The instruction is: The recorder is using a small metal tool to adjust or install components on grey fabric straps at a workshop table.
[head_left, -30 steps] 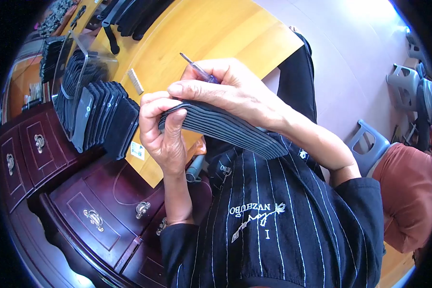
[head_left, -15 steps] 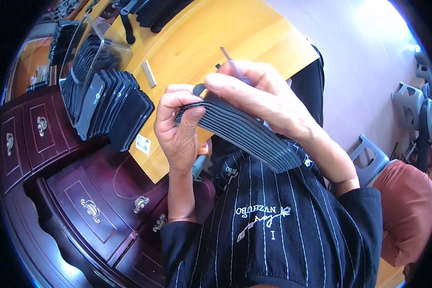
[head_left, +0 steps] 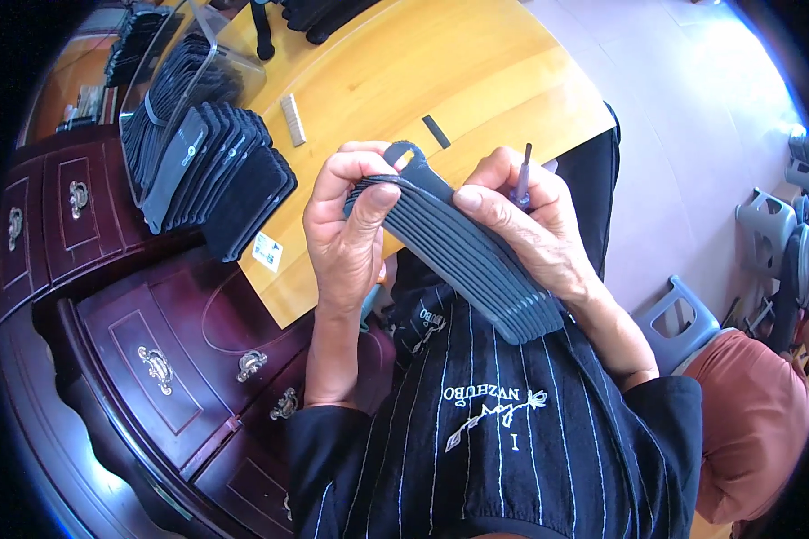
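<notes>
My left hand [head_left: 342,225] is closed round one end of a stack of dark grey, flat fabric pieces [head_left: 463,265], its thumb pressed on top of them. The stack slants down to the right above my striped black clothing. From its far side sticks up a dark tab with a rounded hole [head_left: 422,171], next to my left fingers. In my right hand [head_left: 539,220] is a thin tool with a purple handle and dark tip [head_left: 523,180], pointing up. My right thumb and fingertip pinch at the edge of the rearmost piece; the exact contact is partly hidden.
On the yellow wooden table [head_left: 377,81] lie a small dark strip [head_left: 436,131], a pale ridged bar [head_left: 292,120] and a white label [head_left: 267,252]. Dark pads [head_left: 234,171] lean by a clear container [head_left: 211,22]. A dark red drawer cabinet [head_left: 135,332] stands left, a grey stool [head_left: 679,323] right.
My right hand has moved right and down from the tab, uncovering it and the dark strip. The tool has turned more upright. The stack has tilted lower.
</notes>
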A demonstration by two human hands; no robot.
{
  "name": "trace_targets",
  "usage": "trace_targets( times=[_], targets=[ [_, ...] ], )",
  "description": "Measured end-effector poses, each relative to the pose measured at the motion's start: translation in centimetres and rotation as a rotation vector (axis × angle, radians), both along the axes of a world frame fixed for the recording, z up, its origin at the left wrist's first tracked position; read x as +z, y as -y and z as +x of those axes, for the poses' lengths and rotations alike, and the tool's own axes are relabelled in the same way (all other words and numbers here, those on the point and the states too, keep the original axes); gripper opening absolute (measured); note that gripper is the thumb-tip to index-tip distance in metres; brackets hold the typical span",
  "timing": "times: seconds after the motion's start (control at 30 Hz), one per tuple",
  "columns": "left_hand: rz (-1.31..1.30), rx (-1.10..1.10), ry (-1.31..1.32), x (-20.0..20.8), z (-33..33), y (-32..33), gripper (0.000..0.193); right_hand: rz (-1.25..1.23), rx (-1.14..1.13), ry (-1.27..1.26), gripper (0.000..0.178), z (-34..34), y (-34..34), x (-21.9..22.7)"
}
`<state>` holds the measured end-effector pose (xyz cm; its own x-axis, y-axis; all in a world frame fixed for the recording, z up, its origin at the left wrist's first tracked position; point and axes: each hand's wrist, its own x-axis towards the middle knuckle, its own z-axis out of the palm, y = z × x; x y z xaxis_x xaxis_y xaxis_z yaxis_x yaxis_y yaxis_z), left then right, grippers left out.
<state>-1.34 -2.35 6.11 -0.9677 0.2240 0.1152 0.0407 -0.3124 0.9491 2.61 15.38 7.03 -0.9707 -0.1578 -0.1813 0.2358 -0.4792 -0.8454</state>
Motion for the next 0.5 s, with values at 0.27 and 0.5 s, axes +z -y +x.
trace_targets(
  times=[0.27,0.5],
  targets=[
    [-0.148,-0.037,-0.142,0.5,0.0,0.1,0.012,0.189,0.017,0.067,0.019,1.3,-0.3,0.2],
    [-0.364,-0.086,-0.310,0.6,0.4,0.2,0.014,0.131,0.153,0.047,0.018,-1.0,-0.3,0.4]
  ],
)
